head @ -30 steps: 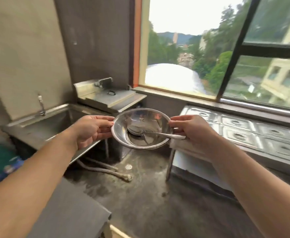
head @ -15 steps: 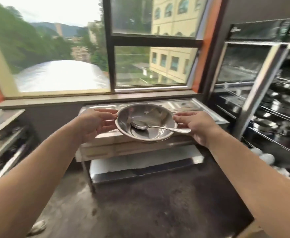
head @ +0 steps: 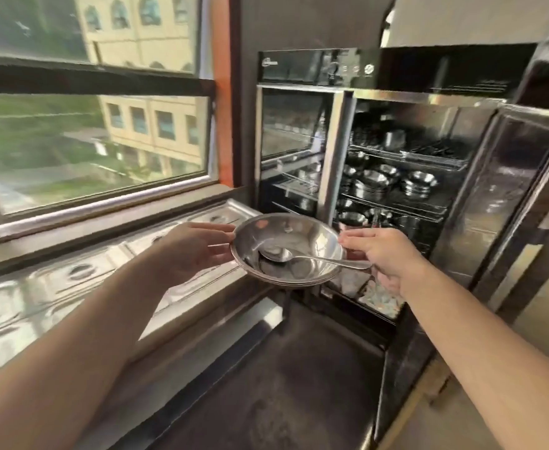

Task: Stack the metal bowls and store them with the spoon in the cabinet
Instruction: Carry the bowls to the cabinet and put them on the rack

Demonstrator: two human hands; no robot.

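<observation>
I hold a stack of shiny metal bowls in front of me with both hands. My left hand grips the stack's left rim, my right hand its right rim. A metal spoon lies inside the top bowl, its handle pointing right over the rim toward my right fingers. Just behind the bowls stands a tall black cabinet with its right door swung open. Its wire shelves carry several more metal bowls and cups.
A steel counter with several inset lidded pans runs along the left under a large window. The cabinet's left glass door is closed. Dark floor lies between the counter and the cabinet.
My view has swung right, from the sink past the window counter to the open cabinet. The bowls and spoon stayed in both hands and now sit close in front of the shelves.
</observation>
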